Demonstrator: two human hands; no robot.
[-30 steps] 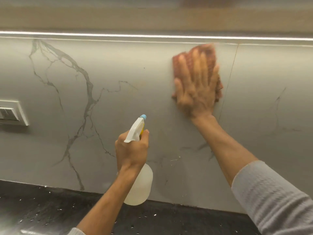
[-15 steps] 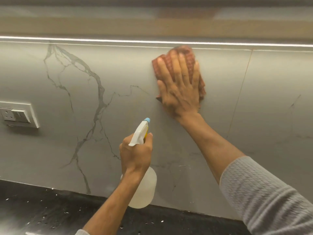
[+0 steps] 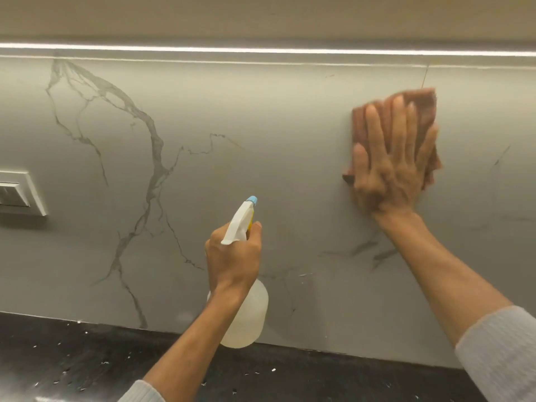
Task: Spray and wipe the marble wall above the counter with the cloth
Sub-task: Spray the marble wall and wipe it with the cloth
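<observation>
Grey marble wall rose over the dark desk. Right hand lay flat with fingers spread, pressing the soft cloth high on it. Left hand gripped the bottle by its neck. It looked light.

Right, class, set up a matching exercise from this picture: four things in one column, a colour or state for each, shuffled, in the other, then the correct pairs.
Column one:
1. cloth
2. spray bottle
3. counter
4. switch plate

Column two:
A. black, flecked with white bits
B. gripped in the left hand
C. fixed to the marble wall at the far left
D. reddish, pressed flat to the wall under the right hand

Pairs: 1-D, 2-B, 3-A, 4-C
</observation>
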